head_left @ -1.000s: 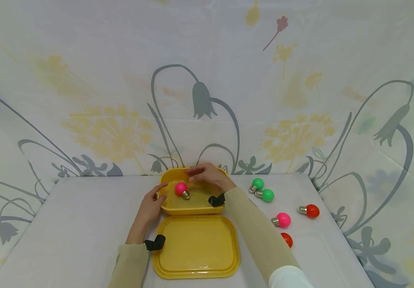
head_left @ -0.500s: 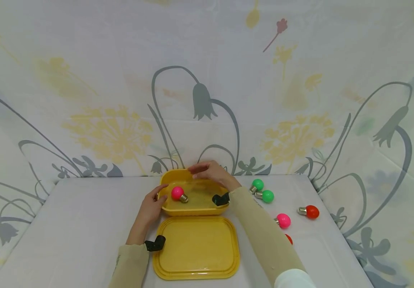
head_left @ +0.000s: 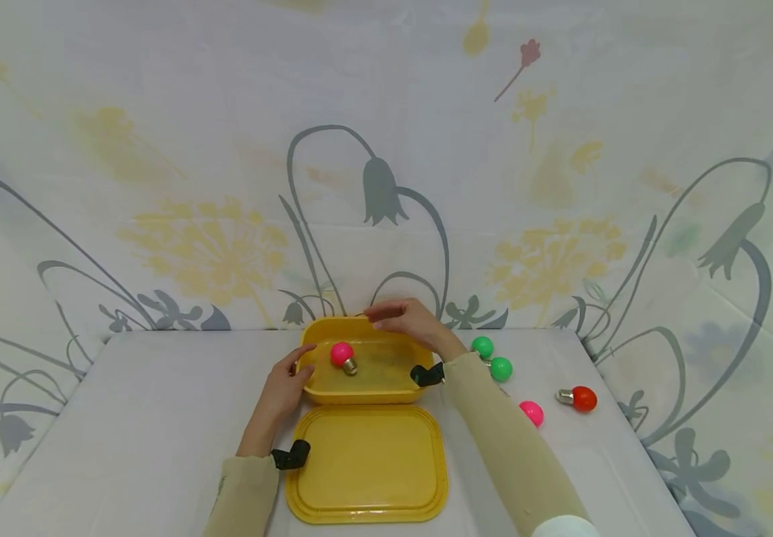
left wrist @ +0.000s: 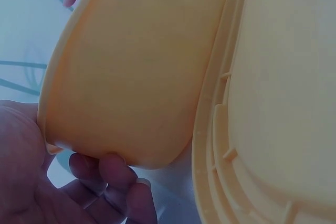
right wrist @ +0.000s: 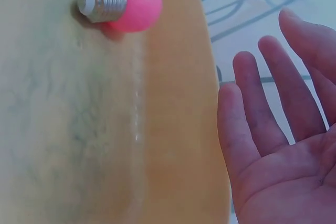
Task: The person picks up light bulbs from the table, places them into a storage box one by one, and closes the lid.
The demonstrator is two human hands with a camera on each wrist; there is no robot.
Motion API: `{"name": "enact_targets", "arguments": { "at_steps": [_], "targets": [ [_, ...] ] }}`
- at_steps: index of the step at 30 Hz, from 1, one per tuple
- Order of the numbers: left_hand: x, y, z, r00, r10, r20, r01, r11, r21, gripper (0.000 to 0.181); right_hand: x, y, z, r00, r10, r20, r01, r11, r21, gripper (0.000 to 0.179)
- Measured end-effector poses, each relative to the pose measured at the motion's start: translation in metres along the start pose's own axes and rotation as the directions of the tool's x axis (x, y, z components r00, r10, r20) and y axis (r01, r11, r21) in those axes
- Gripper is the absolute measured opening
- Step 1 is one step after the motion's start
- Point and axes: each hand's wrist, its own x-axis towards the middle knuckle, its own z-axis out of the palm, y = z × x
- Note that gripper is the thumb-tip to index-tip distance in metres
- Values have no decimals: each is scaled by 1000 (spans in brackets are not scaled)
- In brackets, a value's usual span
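Observation:
A yellow plastic box [head_left: 366, 397] stands open at the back middle of the table. Inside it, toward the left, lies a pink light bulb [head_left: 342, 353] with a silver screw base. My left hand [head_left: 284, 384] grips the box's left end, its curled fingers [left wrist: 116, 171] against the outer wall in the left wrist view. At the far rim, right of middle, my right hand [head_left: 413, 322] has its fingers extended and holds nothing. The right wrist view shows its fingertips [right wrist: 229, 93] right beside the box wall. In front of the box lies a yellow lid [head_left: 368, 464].
To the right lie two green bulbs [head_left: 501, 369], a pink bulb [head_left: 532, 412] partly behind my right sleeve [head_left: 507, 440], and a red bulb [head_left: 584, 399] further right. A flower-patterned cloth [head_left: 386, 246] hangs directly behind the table.
My right hand has slid rightward along the far rim. The pink bulb in the box has rolled slightly left, then back right. A red bulb near the sleeve is now hidden behind it.

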Motion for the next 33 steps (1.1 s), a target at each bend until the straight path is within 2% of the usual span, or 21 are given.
{"name": "enact_targets", "arguments": {
  "at_steps": [9,15,22,33],
  "targets": [
    [0,2,0,1000,-12,-1,12,1000,-3,46,-12,-1,-7,1000,5,-13,-4,999,54,33],
    [-1,0,0,1000,2,3,-2,1000,3,46,-20,-2,-9,1000,-3,-25,4,998,55,32],
    [1,-1,2,1000,-14,8,14,1000,-7,46,-30,-7,-11,999,0,-32,3,997,76,33],
    [2,-2,2,1000,-9,3,9,1000,-15,46,-43,-2,-15,998,-23,-62,26,998,52,32]
  ]
}}
